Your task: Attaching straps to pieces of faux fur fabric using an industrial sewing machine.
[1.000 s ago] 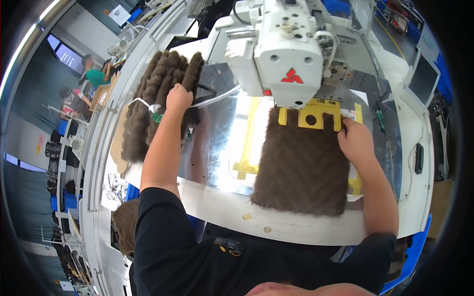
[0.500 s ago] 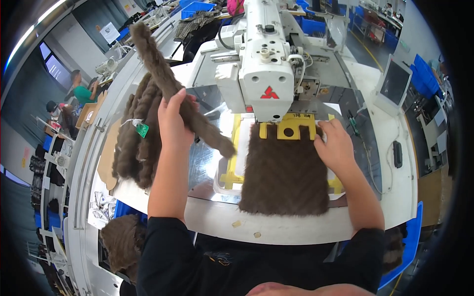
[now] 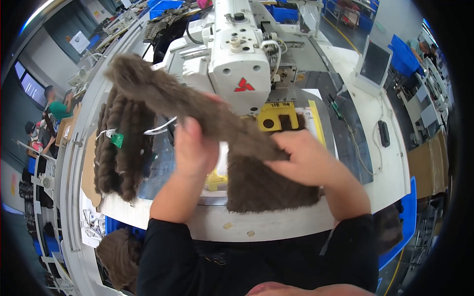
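A long brown fur strip (image 3: 145, 86) lies slanted in the air across the front of the white sewing machine (image 3: 232, 64). My left hand (image 3: 195, 148) grips its middle, thumb on the near side. My right hand (image 3: 308, 158) has its fingers closed on the strip's lower right end. Beneath that end, a brown fur panel (image 3: 266, 190) lies on the machine's plate, its top edge near a yellow template (image 3: 274, 112); how they meet is partly hidden. Left of my hands is a pile of similar fur rolls (image 3: 123, 163) with a green tag (image 3: 117, 140).
A small screen (image 3: 373, 61) and a cardboard box (image 3: 427, 172) stand at the right. Blue bins (image 3: 407, 222) with fur pieces sit below both table sides. Other people (image 3: 58, 108) work at benches in the left background; more are at far right.
My left hand has lifted a fur strip from the pile and brought it rightward. My right hand has left the yellow template's edge and taken the strip's lower end.
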A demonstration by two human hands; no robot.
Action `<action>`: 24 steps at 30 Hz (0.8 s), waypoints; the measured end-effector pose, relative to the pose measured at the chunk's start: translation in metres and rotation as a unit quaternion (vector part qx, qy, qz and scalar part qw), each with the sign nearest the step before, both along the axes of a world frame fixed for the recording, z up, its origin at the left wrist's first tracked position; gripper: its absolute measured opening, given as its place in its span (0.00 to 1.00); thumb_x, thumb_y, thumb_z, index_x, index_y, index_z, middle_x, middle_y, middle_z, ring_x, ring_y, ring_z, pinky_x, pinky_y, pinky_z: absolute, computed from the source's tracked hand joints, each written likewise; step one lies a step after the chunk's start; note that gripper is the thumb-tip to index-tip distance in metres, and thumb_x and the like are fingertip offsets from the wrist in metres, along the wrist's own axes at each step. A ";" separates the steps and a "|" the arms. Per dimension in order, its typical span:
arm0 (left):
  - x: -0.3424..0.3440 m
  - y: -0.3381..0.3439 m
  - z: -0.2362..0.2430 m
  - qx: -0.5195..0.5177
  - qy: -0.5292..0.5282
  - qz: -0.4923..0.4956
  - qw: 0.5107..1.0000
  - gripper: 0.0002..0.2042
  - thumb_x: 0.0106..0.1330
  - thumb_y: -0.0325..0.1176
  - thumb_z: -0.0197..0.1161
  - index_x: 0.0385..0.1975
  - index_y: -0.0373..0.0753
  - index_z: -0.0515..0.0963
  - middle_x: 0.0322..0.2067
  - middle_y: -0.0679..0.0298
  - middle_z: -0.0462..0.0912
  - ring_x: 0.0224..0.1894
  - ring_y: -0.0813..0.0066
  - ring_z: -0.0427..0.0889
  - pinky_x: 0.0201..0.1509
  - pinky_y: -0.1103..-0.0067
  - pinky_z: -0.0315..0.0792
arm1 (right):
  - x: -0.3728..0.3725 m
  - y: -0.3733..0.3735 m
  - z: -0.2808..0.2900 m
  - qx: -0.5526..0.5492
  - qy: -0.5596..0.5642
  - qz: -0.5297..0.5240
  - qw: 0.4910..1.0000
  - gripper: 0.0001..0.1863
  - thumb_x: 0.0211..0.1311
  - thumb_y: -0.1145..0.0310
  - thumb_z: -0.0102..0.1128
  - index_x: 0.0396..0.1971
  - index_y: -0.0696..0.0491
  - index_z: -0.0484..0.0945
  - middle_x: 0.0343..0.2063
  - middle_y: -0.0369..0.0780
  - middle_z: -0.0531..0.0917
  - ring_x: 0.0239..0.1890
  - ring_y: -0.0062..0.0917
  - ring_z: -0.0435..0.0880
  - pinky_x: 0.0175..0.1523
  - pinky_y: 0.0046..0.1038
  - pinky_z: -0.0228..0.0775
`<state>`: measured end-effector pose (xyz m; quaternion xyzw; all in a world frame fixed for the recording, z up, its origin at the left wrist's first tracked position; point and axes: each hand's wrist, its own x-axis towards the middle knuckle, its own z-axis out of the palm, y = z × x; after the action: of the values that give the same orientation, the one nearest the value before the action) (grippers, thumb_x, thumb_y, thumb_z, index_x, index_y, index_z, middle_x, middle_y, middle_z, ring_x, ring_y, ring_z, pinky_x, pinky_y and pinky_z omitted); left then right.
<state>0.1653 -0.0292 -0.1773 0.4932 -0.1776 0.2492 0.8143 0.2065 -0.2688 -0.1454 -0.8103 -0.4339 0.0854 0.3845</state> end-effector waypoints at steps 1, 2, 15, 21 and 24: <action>0.001 0.013 0.003 -0.059 0.014 -0.053 0.997 0.31 0.73 0.57 0.63 0.62 0.38 0.70 0.54 0.57 0.77 0.59 0.63 0.77 0.68 0.64 0.70 | 0.004 -0.012 0.003 -0.011 -0.061 -0.033 0.998 0.12 0.56 0.67 0.69 0.35 0.58 0.80 0.30 0.50 0.83 0.40 0.50 0.84 0.45 0.46 0.76; 0.005 0.028 0.000 -0.093 0.013 -0.024 0.995 0.31 0.73 0.56 0.64 0.62 0.36 0.70 0.54 0.57 0.77 0.59 0.64 0.77 0.68 0.64 0.71 | 0.012 -0.022 0.004 -0.035 -0.068 -0.044 0.996 0.11 0.54 0.68 0.68 0.34 0.58 0.79 0.30 0.50 0.83 0.40 0.50 0.84 0.45 0.47 0.75; -0.004 -0.011 -0.020 0.208 0.107 -0.047 0.971 0.36 0.45 0.48 0.89 0.47 0.32 0.79 0.43 0.59 0.85 0.44 0.72 0.84 0.50 0.75 0.79 | 0.010 -0.016 0.002 -0.007 -0.018 0.018 1.000 0.16 0.56 0.64 0.71 0.34 0.60 0.78 0.32 0.49 0.83 0.41 0.49 0.83 0.46 0.44 0.74; -0.001 0.002 -0.017 0.269 0.027 -0.022 0.962 0.36 0.40 0.42 0.91 0.48 0.32 0.81 0.43 0.57 0.87 0.43 0.72 0.85 0.48 0.76 0.79 | 0.009 -0.025 0.001 -0.036 -0.060 0.024 0.997 0.09 0.52 0.71 0.65 0.30 0.59 0.76 0.30 0.47 0.82 0.38 0.47 0.83 0.43 0.44 0.74; 0.000 0.001 -0.009 0.308 -0.051 -0.005 0.950 0.31 0.38 0.33 0.91 0.44 0.33 0.83 0.40 0.56 0.88 0.39 0.68 0.86 0.45 0.76 0.79 | 0.008 -0.026 0.001 -0.068 -0.077 0.024 0.994 0.08 0.48 0.74 0.62 0.28 0.59 0.75 0.29 0.47 0.81 0.37 0.48 0.83 0.41 0.45 0.74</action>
<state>0.1656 -0.0277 -0.1866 0.7057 -0.2895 0.2035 0.6138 0.2149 -0.2945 -0.1443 -0.8278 -0.4751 0.0611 0.2921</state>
